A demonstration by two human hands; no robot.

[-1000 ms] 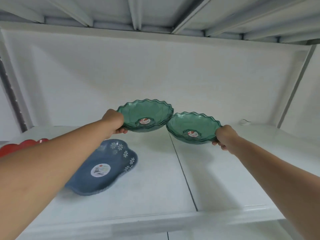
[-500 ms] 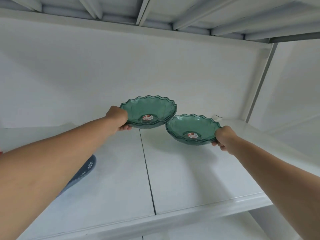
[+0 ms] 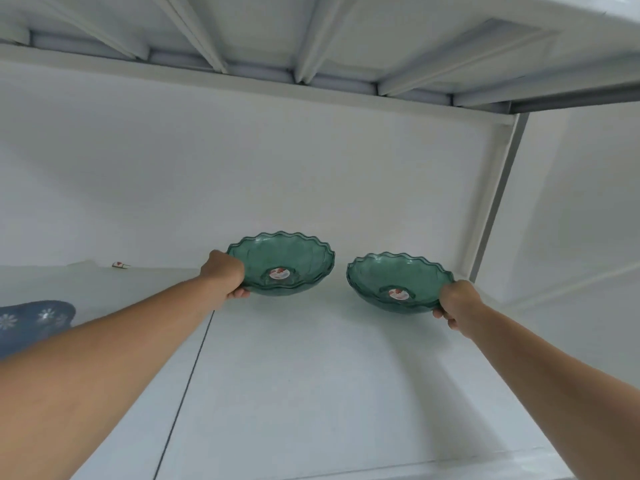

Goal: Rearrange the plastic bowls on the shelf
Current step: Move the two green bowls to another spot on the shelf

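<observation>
Two clear green plastic bowls with scalloped rims and a red-white sticker inside are held over the white shelf (image 3: 311,393). My left hand (image 3: 223,273) grips the left rim of the left green bowl (image 3: 294,258). My right hand (image 3: 457,301) grips the right rim of the right green bowl (image 3: 391,277), which sits a little lower and nearer to me. A narrow gap separates the two bowls. Whether their bases touch the shelf, I cannot tell.
A blue dish with white flowers (image 3: 31,323) lies at the far left edge. A small white tag (image 3: 120,265) rests by the back wall. A dark seam (image 3: 187,382) runs front to back across the shelf. A grey upright post (image 3: 498,199) bounds the right side; ribbed shelf underside overhead.
Both bowls have moved right along the shelf and apart, so their rims no longer overlap. The view has swung right; the blue dish has slid to the left edge.
</observation>
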